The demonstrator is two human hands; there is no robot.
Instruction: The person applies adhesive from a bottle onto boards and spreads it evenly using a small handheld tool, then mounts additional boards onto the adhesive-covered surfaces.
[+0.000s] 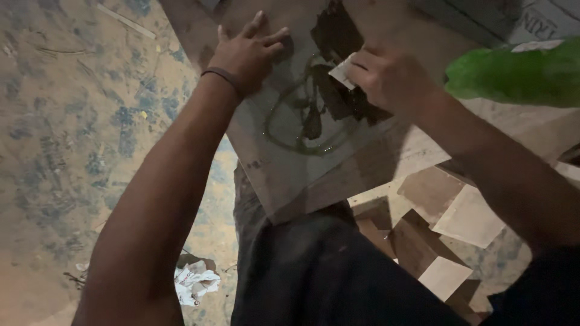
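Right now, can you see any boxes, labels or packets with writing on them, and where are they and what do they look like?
Printed sheet or carton: top right corner, grey-white and flat, with dark lettering.
Green wrapper or bag: right edge, beside the right hand, bright green and shiny, a pale patch on top.
Small dark print mark: on the wooden board under the left hand, too small to tell more.

Hands: I count two, left hand [248,51] and right hand [386,75].
Flat square plywood board smeared with dark glue [290,163]: one.
Small white scraper card [343,71]: one.
Green plastic bag [513,75]: one.
Crumpled white paper scrap [194,282]: one.
Loose wood offcuts [441,241]: several, I cannot count exactly.
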